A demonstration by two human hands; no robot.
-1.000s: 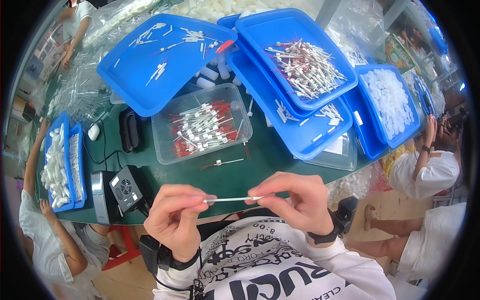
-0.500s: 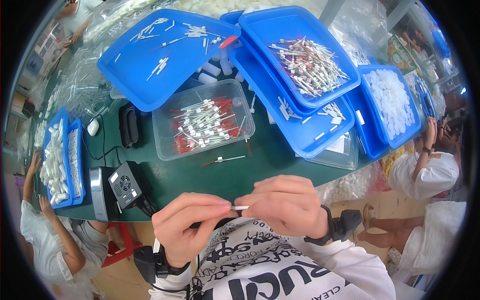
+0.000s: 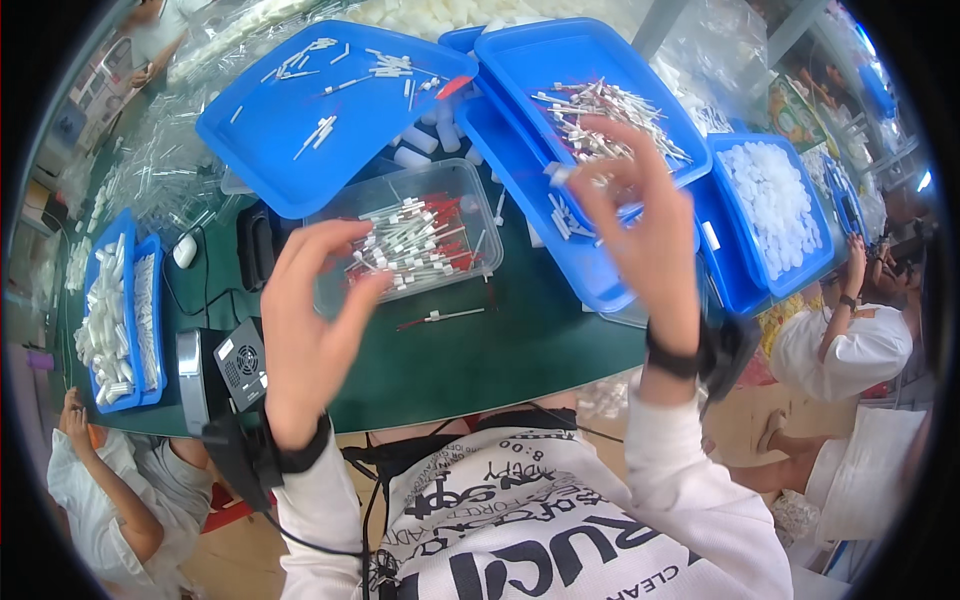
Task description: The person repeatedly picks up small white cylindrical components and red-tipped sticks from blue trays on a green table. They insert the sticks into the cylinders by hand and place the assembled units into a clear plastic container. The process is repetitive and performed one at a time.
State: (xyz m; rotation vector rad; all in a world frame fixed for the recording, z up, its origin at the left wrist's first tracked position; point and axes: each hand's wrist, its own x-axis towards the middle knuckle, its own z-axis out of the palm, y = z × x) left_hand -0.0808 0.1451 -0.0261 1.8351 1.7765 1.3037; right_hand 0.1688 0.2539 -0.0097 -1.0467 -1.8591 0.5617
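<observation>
My left hand (image 3: 315,325) is raised at the left side of a clear plastic bin (image 3: 400,292), thumb and fingers apart and nothing visible between them. Inside the bin lie many thin white sticks with small white blocks and red wires (image 3: 415,240). My right hand (image 3: 650,230) is over the stacked blue trays (image 3: 510,45), its thumb and fingers spread and partly smeared by motion. A pale blurred spot shows by its thumb tip; I cannot tell what it is. Behind the fingers, the upper tray holds a heap of similar white sticks (image 3: 625,115).
One single wired stick (image 3: 440,316) lies on the green table (image 3: 450,370). A blue tray (image 3: 250,150) with scattered sticks is at the back left. White caps fill a blue tray (image 3: 775,215) on the right. A black fan box (image 3: 245,365) stands left. Other people sit on both sides.
Both hands were together near my body with a thin white stick between the fingers. They have since parted: left forward to the clear bin, right forward and right over the blue trays.
</observation>
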